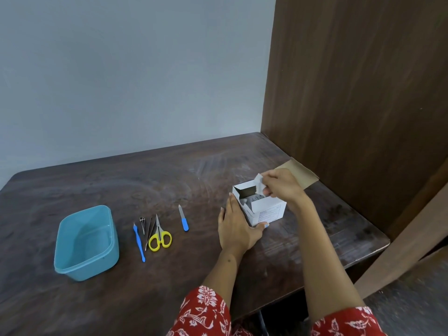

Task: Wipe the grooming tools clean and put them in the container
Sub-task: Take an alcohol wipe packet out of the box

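Seen from a head-worn camera: left hand (235, 229) laid flat against the left side of a small white cardboard box (263, 209), fingers (229, 204) straight and together along its wall, thumb hooked round the near corner. Right hand (282, 184) poised over the open top of the box, fingers (266, 190) pinched on a small white wipe (259, 181) held just above the rim. More pale packets visible inside the box, not clearly readable. Printed label on the box's near face, text too small to make out.

Left of the box on the dark wooden counter (169, 170), a row of grooming tools lying flat: a short nail file with a blue handle (183, 218) nearest the box and apart from the rest; then yellow-handled scissors (160, 236), blades pointing away; a thin dark pair of tweezers (149, 232) just beside and touching the scissors; a small metal pointed tool (142, 224); and a long blue-handled cuticle tool (139, 242). Further left, near the tools, an open light-blue plastic container (63, 241), nothing seen inside it.

Behind the box, a flat piece of brown cardboard (303, 173) against a dark wood panel (363, 93). Grey wall (133, 69) beyond the counter. Red floral sleeves (206, 311) on both arms at the bottom edge.
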The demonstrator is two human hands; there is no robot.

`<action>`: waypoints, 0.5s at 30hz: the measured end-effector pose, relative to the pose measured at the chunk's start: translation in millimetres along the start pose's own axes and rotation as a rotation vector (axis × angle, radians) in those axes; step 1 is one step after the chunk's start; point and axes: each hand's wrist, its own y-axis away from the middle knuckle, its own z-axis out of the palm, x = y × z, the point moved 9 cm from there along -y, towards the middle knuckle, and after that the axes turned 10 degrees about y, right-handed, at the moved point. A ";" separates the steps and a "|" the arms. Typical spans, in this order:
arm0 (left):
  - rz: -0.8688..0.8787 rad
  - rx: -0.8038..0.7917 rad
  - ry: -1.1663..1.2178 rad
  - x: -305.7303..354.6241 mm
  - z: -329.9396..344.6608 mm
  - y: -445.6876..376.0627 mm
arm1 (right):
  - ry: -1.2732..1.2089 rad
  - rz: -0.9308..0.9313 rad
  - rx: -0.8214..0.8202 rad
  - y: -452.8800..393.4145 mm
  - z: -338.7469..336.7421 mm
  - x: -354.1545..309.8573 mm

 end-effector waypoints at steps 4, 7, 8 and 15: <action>0.004 -0.006 -0.013 0.0 0.3 -0.1 | -0.212 0.052 -0.074 0.7 5.2 5.3; 0.011 -0.002 -0.014 0.9 0.2 0.3 | -0.181 0.057 -0.070 0.8 4.2 7.6; 0.015 0.001 -0.012 1.5 -0.1 0.3 | -0.151 0.052 -0.068 1.4 3.9 7.6; 0.022 0.003 -0.005 2.0 -0.6 0.6 | -0.160 0.050 -0.063 0.8 9.4 8.9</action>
